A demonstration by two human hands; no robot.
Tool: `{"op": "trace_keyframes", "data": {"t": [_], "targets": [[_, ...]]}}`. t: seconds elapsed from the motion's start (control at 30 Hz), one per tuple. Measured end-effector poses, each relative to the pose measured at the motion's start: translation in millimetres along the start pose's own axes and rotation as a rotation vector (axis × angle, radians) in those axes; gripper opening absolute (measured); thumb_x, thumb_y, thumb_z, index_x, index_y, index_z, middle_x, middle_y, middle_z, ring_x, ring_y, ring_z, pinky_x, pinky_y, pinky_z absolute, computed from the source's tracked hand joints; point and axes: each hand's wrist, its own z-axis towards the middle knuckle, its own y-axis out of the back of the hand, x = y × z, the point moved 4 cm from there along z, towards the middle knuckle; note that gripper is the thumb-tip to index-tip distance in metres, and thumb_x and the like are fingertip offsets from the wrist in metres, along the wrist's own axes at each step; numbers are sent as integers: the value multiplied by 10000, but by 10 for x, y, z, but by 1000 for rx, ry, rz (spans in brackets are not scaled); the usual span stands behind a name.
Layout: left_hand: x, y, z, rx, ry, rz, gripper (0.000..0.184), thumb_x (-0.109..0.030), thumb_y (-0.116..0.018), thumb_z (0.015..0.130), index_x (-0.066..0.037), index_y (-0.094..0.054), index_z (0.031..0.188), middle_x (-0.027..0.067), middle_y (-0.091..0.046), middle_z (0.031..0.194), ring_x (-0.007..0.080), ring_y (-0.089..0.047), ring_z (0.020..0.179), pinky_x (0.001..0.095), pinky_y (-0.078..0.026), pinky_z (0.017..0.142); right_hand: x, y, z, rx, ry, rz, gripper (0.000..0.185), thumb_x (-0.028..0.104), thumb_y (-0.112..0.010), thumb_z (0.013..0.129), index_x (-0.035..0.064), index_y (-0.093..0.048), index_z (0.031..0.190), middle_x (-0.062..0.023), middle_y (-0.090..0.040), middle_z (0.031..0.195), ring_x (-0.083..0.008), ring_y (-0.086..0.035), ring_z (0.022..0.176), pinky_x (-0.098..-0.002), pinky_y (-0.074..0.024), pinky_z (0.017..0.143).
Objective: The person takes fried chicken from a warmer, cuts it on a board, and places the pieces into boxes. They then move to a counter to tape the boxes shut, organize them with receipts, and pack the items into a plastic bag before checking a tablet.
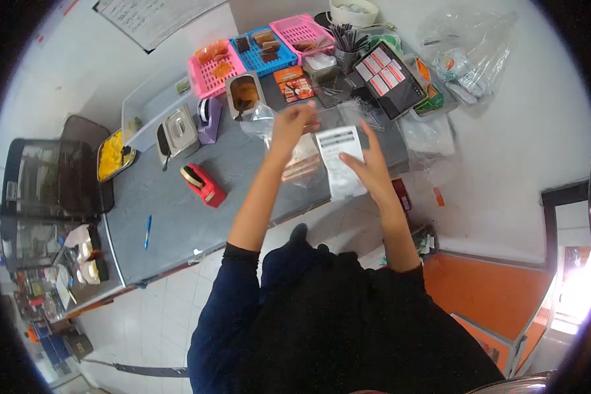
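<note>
A white printed receipt (338, 161) is held in my right hand (369, 167), with the thumb across its face and the fingers along its edge. Left of it, my left hand (295, 125) is closed, its fingers curled together; what they pinch, if anything, is too blurred to tell. Beneath and beside that hand lies a clear plastic bag (261, 119). A clear pack with pinkish-brown layers (301, 168) shows between my left forearm and the receipt, near the counter's front edge.
On the grey counter (161, 220) are a red tape dispenser (203, 186), a purple dispenser (209, 120), a blue pen (148, 232) and metal food containers (179, 131). Pink and blue baskets (269, 64) with small packets stand behind. A tablet (390, 80) leans at the right, near a cutlery cup (345, 60).
</note>
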Motion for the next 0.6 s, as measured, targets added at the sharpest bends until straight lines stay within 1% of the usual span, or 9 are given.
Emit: {"op": "trace_keyframes", "data": {"t": [0.1, 0.2, 0.23, 0.27, 0.33, 0.37, 0.47, 0.57, 0.6], "targets": [[63, 291, 214, 200, 276, 83, 334, -276, -635, 860, 12, -613, 1028, 82, -638, 933, 154, -620, 824, 252, -493, 771, 40, -197, 409, -6, 83, 120, 886, -20, -657, 784, 138, -95, 1450, -179, -619, 1057, -180, -598, 960, -287, -467, 810], [84, 226, 305, 301, 246, -81, 316, -262, -655, 847, 7, -622, 1010, 71, -642, 912, 138, -605, 792, 240, -485, 734, -152, -302, 719, 32, 2, 111, 956, -17, -662, 781, 114, 7, 1451, -176, -640, 991, -172, -616, 906, -287, -476, 777], [165, 337, 483, 242, 135, 62, 295, -222, -663, 838, 10, -619, 1015, 65, -645, 895, 128, -600, 782, 236, -475, 695, -118, -356, 760, 9, -65, 134, 986, 3, -682, 771, 106, 26, 1450, -174, -649, 969, -170, -626, 869, -287, -476, 767], [256, 439, 645, 186, 84, 121, 284, -203, -663, 835, 12, -619, 1015, 66, -646, 888, 125, -600, 779, 233, -471, 687, -178, -378, 775, 18, -85, 86, 993, 10, -689, 767, 96, 29, 1447, -173, -653, 958, -171, -628, 860, -288, -477, 763], [206, 530, 841, 69, -26, 240, 264, -164, -663, 827, 14, -617, 1016, 68, -646, 876, 118, -602, 774, 228, -463, 672, -292, -415, 791, 43, -120, -10, 1007, 25, -702, 759, 75, 36, 1443, -172, -660, 936, -172, -632, 843, -288, -478, 754], [345, 646, 1027, 98, -142, 268, 214, -135, -664, 804, -8, -646, 975, 59, -654, 865, 101, -598, 758, 232, -460, 657, -332, -431, 753, 43, -149, 13, 1013, 46, -712, 756, 43, 39, 1435, -169, -667, 921, -170, -633, 815, -281, -475, 744], [457, 870, 1229, 128, -3, 484, 212, -158, -689, 770, -32, -678, 940, 54, -665, 845, 97, -601, 738, 235, -463, 641, -509, -410, 674, -2, -228, -76, 980, 52, -709, 767, 57, 1, 1443, -145, -669, 930, -140, -619, 816, -268, -466, 759], [692, 1112, 1398, 122, 65, 836, 167, -200, -692, 733, -51, -717, 803, 48, -671, 696, 145, -602, 594, 261, -455, 567, -730, -410, 604, -12, -220, 26, 968, 63, -703, 776, 63, -4, 1445, -127, -673, 941, -130, -611, 812, -263, -462, 774], [776, 1143, 1442, 260, 140, 911, 182, -217, -696, 718, -67, -722, 818, 53, -675, 702, 159, -627, 621, 263, -482, 600, -746, -401, 598, -21, -224, 30, 968, 63, -703, 776, 63, -4, 1445, -127, -673, 941, -130, -611, 812, -263, -462, 774]]}}
